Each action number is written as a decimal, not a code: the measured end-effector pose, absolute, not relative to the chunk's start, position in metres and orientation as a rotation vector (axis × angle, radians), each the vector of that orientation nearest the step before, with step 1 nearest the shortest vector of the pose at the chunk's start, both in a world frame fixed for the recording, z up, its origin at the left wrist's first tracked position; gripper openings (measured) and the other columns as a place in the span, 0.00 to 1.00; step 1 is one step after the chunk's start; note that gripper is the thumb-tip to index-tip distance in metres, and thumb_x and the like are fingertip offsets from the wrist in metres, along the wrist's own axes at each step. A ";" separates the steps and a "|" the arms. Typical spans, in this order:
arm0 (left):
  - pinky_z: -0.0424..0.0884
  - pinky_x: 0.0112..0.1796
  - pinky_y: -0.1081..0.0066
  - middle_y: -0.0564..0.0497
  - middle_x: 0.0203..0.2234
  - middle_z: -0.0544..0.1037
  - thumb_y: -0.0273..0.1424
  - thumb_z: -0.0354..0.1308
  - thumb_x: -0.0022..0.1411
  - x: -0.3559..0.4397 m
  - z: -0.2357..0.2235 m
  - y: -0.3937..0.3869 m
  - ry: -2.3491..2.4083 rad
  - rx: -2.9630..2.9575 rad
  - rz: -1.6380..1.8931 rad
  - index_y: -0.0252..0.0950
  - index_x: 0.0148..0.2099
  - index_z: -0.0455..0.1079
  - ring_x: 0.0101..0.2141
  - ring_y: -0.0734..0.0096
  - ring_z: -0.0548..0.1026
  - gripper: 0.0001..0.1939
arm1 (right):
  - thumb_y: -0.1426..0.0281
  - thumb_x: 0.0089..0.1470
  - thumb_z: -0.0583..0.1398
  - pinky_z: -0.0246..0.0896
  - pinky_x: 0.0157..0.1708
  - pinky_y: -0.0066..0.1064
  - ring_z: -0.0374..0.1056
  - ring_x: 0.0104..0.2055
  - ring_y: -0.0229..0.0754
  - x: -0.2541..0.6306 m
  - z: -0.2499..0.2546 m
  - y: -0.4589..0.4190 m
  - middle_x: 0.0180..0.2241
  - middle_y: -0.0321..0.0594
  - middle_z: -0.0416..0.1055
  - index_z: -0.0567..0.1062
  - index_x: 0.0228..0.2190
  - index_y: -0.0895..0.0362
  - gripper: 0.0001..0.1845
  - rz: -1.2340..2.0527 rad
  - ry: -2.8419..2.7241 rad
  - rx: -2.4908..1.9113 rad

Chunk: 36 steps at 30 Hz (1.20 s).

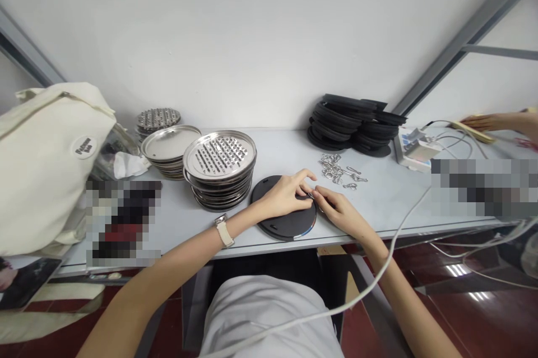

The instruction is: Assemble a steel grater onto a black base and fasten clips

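Note:
A round black disc [281, 227] with small slots near its rim lies on the table in front of me. My left hand [286, 195] rests over the disc, its index finger raised and bent, its thumb and other fingers gripping the right rim. At that same rim my right hand [339, 212] is closed, fingertips pinching a small shiny metal clip [311, 196] that is mostly covered by the fingers. Several loose metal clips [334, 170] are scattered just behind my right hand. A stack of round metal graters [221, 159] stands to the left of the disc.
Behind that stack are metal plates [171, 142] and more graters [158, 118]. Stacked black discs [336, 122] stand at the back right, beside a power strip [414, 148]. A white cable [378, 274] crosses my right forearm. A cream bag [46, 162] sits left; another person's hand [483, 121] shows far right.

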<state>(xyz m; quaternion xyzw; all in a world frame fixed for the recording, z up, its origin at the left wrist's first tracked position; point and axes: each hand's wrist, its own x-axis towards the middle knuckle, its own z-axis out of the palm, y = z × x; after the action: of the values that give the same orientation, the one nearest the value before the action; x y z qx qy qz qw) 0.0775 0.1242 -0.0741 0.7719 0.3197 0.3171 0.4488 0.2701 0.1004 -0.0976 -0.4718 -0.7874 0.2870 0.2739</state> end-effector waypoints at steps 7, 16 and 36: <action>0.70 0.35 0.76 0.52 0.33 0.79 0.23 0.58 0.51 0.078 -0.075 0.124 0.803 1.907 0.806 0.37 0.48 0.65 0.31 0.76 0.75 0.20 | 0.59 0.65 0.48 0.50 0.26 0.28 0.52 0.24 0.36 0.270 -0.098 0.100 0.20 0.31 0.54 0.58 0.24 0.55 0.20 0.782 -2.085 -1.266; 0.68 0.35 0.74 0.51 0.40 0.74 0.27 0.59 0.51 0.078 -0.074 0.123 0.880 2.063 0.852 0.36 0.44 0.67 0.31 0.76 0.72 0.15 | 0.55 0.63 0.48 0.52 0.26 0.28 0.56 0.24 0.38 0.260 -0.094 0.100 0.20 0.33 0.59 0.63 0.24 0.56 0.22 0.745 -1.977 -1.374; 0.70 0.35 0.76 0.53 0.31 0.77 0.26 0.60 0.52 0.078 -0.078 0.125 0.848 1.977 0.843 0.37 0.45 0.67 0.32 0.74 0.75 0.16 | 0.59 0.64 0.48 0.53 0.28 0.29 0.57 0.25 0.38 0.264 -0.096 0.100 0.22 0.34 0.61 0.64 0.26 0.56 0.19 0.760 -2.075 -1.291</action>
<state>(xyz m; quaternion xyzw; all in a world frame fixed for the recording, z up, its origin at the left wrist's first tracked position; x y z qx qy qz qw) 0.0776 0.1249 -0.0778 0.7828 0.3357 0.3338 0.4038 0.2637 0.1001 -0.0962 -0.4832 -0.7766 0.2844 0.2873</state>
